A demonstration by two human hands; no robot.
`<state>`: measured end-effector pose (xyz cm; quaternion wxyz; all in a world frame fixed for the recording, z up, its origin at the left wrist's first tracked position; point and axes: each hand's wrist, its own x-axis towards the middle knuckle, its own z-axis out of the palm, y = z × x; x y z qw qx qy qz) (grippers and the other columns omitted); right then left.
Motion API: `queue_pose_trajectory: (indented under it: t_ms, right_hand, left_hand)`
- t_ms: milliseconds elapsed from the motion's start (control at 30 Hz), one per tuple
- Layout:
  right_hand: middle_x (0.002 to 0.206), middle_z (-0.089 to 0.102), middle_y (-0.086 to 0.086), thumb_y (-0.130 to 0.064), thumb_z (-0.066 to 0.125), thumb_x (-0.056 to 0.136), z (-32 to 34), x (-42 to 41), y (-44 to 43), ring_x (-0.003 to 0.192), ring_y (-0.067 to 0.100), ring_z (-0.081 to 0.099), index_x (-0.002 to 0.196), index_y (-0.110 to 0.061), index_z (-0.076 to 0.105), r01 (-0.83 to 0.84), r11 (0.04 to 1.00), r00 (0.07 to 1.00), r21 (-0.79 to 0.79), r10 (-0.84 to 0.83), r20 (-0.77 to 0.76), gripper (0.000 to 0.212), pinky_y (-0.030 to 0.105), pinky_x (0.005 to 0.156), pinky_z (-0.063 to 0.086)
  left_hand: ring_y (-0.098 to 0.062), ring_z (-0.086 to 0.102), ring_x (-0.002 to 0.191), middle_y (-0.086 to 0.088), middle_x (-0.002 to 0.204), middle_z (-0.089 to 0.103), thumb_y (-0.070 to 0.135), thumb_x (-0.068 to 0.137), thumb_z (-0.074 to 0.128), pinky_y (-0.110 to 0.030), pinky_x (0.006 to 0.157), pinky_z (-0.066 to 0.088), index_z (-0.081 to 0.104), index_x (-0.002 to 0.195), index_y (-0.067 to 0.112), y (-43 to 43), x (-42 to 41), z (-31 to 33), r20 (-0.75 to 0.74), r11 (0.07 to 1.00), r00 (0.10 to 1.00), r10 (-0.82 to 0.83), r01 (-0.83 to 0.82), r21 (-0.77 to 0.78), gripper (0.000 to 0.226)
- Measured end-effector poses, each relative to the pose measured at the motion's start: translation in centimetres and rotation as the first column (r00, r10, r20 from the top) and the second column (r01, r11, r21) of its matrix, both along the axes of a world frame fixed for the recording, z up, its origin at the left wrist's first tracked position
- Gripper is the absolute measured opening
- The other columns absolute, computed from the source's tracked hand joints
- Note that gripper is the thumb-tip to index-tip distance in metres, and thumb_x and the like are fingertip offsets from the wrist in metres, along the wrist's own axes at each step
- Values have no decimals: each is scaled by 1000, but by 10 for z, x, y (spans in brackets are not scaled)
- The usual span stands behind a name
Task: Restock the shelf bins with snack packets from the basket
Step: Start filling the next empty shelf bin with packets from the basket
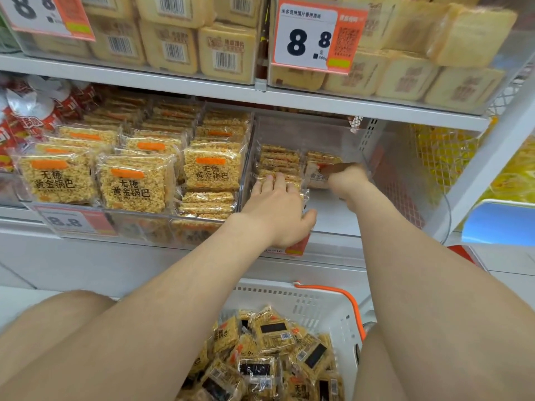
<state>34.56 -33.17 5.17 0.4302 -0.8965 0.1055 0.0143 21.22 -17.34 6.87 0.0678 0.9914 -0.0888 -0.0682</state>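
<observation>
The left hand (275, 209) is laid flat, fingers straight, on the stack of packets (279, 160) at the left wall of the clear bin (362, 146). The right hand (348, 179), somewhat blurred, appears to be curled round the top of an upright packet (315, 175).

Two slips are to be feared. If the flat hand is pressed too hard, the brittle cakes may be cracked. If it is pushed sideways, the slick wrappers may be slid apart and the stack spilled towards the bin's front edge. The upright packet is propped only by the stack on its left. Let go carelessly, it is likely to topple to the right or fall forward.

The stack is found directly under the left fingers, touching them. The upright packet is held just right of it, towards the middle of the bin and well back from the front edge. The remaining snack packets (275, 342) are heaped in the white basket (289, 287) below the shelf, well apart from both hands.
</observation>
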Motion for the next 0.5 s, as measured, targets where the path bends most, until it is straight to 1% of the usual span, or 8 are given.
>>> queue_pose_trajectory:
  t_ms: [67,100,133,200,267,367,433,500]
  right_hand:
    - [111,67,10,-18,55,100,2,-4,-5,81,27,55,120,-14,71,-69,990,997,-125,65,-34,26,32,67,49]
    - [114,68,11,-16,56,99,4,-6,-10,87,30,59,121,-11,70,-104,981,994,-162,97,-46,27,34,69,52]
    - [121,69,13,-14,56,99,7,-9,-12,100,34,64,123,-10,70,-142,971,990,-193,136,-43,28,36,81,56]
    - [133,66,16,-11,53,101,16,-21,-15,123,37,61,128,-8,70,-258,918,966,-302,244,-82,32,40,103,51]
    - [139,64,17,-8,49,99,23,-32,-17,130,38,56,132,-6,68,-330,859,944,-390,313,-109,38,42,110,47]
    - [142,60,17,-6,45,93,32,-47,-18,132,39,54,137,-12,64,-392,791,916,-470,386,-113,48,42,109,48]
    - [137,63,17,-4,45,91,41,-60,-14,127,37,57,130,-12,68,-399,763,897,-508,439,-45,46,43,104,51]
    - [120,71,15,-3,43,88,52,-79,-7,116,35,61,104,-17,74,-375,754,864,-539,495,91,38,40,95,54]
  left_hand:
    - [-41,18,157,-26,169,18,56,108,28,-54,128,17,27,161,0,0,-3,0,47,1000,999,-7,8,-12,77]
    - [-41,28,152,-25,164,30,56,108,28,-54,126,24,35,157,0,1,-5,0,79,1000,997,-14,15,-16,74]
    - [-39,38,145,-23,157,41,55,109,29,-52,122,31,42,152,1,1,-7,0,114,1000,993,-21,23,-20,69]
    - [-36,49,133,-18,143,53,52,110,31,-48,112,39,50,144,4,1,-12,1,177,999,984,-32,37,-26,62]
    - [-35,53,128,-15,139,56,48,110,33,-47,108,42,53,141,5,1,-17,1,242,998,969,-43,54,-38,56]
    - [-33,54,123,-11,135,58,40,108,40,-46,103,46,56,136,10,0,-25,1,362,992,929,-75,106,-65,45]
    - [-30,53,116,-8,126,59,36,103,47,-43,94,46,58,129,14,-1,-32,2,448,987,888,-108,148,-57,35]
    - [-28,51,106,-4,112,57,35,97,55,-41,85,44,60,115,18,0,-40,4,527,982,840,-129,180,-47,26]
